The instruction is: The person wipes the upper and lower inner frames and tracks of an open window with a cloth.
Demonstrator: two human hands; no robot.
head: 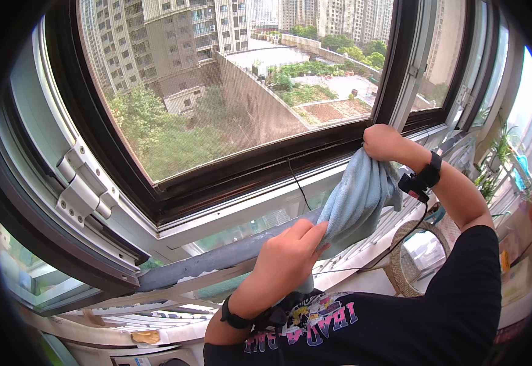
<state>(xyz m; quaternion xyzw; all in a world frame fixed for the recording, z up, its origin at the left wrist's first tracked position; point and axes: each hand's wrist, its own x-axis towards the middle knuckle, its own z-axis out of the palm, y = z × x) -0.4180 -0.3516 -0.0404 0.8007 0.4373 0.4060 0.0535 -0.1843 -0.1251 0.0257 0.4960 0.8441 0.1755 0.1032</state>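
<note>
A light blue cloth hangs in folds between my two hands. My right hand grips its upper end, up against the lower right corner of the dark window frame. Lower down, my left hand pinches the cloth's near edge between thumb and fingers. Behind the frame a mesh screen fills the opening. The white sill ledge runs below the frame, and a thin black cord dangles over it.
A metal hinge sits on the opened sash at left. Below the ledge runs a grey rail with peeling paint. A woven basket stands at lower right, with potted plants beyond. A cable trails from my right wrist.
</note>
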